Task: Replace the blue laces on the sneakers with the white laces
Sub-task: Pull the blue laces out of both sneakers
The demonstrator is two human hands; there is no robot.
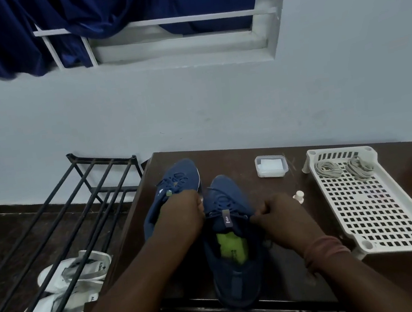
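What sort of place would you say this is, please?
Probably a room in a home: a shoe rack with white sneakers beneath, a curtained window, and a dark wooden table.

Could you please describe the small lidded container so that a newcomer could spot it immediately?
On the dark brown table, look near the far edge, between the blue sneakers and the white perforated tray. The clear lidded box sits there alone, the only transparent thing.

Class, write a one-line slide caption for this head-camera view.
Both hands pull blue laces on the nearer sneaker.
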